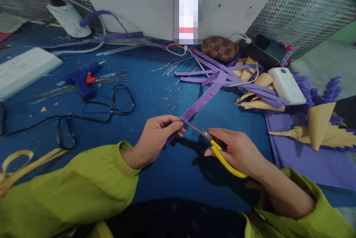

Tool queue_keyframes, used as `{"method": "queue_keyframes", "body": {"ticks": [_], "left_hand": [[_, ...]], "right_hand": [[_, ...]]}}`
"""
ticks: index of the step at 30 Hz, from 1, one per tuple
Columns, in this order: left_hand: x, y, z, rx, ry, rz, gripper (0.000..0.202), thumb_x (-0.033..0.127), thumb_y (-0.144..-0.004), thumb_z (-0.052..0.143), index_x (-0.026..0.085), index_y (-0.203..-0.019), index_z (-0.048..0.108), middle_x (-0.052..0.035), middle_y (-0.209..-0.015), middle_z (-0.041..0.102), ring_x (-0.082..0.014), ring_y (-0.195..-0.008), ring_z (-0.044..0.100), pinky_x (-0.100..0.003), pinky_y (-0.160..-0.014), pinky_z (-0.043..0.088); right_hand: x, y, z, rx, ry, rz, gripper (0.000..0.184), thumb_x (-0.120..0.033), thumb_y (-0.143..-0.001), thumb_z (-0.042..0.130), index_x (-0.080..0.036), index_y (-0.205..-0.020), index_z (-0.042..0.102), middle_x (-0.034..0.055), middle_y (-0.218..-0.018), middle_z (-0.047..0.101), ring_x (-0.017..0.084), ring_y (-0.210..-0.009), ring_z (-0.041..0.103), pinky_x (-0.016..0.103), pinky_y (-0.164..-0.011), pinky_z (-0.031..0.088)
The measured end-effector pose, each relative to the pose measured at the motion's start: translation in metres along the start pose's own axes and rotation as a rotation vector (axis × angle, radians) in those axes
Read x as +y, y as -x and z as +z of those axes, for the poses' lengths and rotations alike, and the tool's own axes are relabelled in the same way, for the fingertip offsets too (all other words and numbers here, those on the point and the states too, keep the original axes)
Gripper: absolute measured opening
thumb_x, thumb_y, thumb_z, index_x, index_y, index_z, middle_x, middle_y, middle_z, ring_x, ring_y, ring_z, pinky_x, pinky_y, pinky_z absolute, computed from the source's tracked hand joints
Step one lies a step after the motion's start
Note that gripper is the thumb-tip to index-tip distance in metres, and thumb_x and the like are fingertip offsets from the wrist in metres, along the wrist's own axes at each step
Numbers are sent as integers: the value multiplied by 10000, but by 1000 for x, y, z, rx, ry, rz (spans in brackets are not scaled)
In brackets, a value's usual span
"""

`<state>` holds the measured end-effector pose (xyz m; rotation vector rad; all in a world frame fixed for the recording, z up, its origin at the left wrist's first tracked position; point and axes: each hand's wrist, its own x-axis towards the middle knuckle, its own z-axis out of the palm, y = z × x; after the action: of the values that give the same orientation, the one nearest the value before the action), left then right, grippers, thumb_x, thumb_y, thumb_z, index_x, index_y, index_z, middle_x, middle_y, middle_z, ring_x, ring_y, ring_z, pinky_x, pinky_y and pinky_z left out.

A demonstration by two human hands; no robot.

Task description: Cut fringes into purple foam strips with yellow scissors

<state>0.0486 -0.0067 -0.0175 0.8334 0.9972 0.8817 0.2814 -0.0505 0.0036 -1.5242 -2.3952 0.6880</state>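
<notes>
On the blue table [155, 93] between mesh walls [306, 4], left hand [158, 137] pinches a purple strip [203, 98], right hand [239, 150] grips scissors [226, 162].

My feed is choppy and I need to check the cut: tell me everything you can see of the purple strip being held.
The purple strip is a long, thin band, paper or foam by its look, with fine fringe cuts along one edge. It runs slantwise from the left hand, which pinches its near end over the blue table, up to a heap of similar strips. The scissors in the right hand meet it at the pinched end.
</notes>
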Motion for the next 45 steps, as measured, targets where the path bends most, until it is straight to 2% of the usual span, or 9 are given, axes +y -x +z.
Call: {"method": "queue_keyframes", "body": {"ticks": [11,23,31,38,42,45], "left_hand": [[3,1,0,-8,-8,-41,100,258,-752,767,164,-743,733,4,-660,707,-65,-596,630,-134,-587,485],[6,1,2,31,55,-61,133,262,-692,808,158,-727,733,-6,-660,707,-102,-605,647,-193,-625,524],[8,1,0,-23,86,-93,104,245,-715,786,155,-724,734,-12,-654,707,-97,-609,644,-192,-639,520],[6,1,0,-34,74,-74,107,244,-722,791,159,-757,737,-12,-686,720,-90,-619,650,-178,-634,509],[5,1,1,-9,55,-77,119,247,-706,802,153,-738,734,-15,-667,713,-90,-604,638,-178,-613,502],[6,2,1,11,67,-77,123,244,-694,808,158,-744,735,-11,-662,709,-98,-615,645,-189,-632,513]], "right_hand": [[1,1,-1,6,11,-14,497,-611,-880,535,-184,-1116,633,33,-807,677,131,-602,561,235,-571,372],[-1,2,-4,-5,24,11,522,-627,-881,516,-174,-1105,649,46,-780,669,137,-598,566,238,-567,389],[-2,1,-7,-54,-61,29,470,-611,-881,534,-186,-1036,659,20,-721,641,122,-584,538,217,-553,366],[1,1,-4,4,-39,13,484,-614,-874,544,-184,-1066,653,33,-769,673,129,-607,566,223,-567,380],[1,1,-2,36,-2,15,510,-619,-871,546,-190,-1128,643,50,-832,696,142,-646,602,237,-598,405],[0,1,-1,60,50,20,547,-637,-855,554,-193,-1164,635,42,-809,679,145,-632,596,248,-581,393]]}}
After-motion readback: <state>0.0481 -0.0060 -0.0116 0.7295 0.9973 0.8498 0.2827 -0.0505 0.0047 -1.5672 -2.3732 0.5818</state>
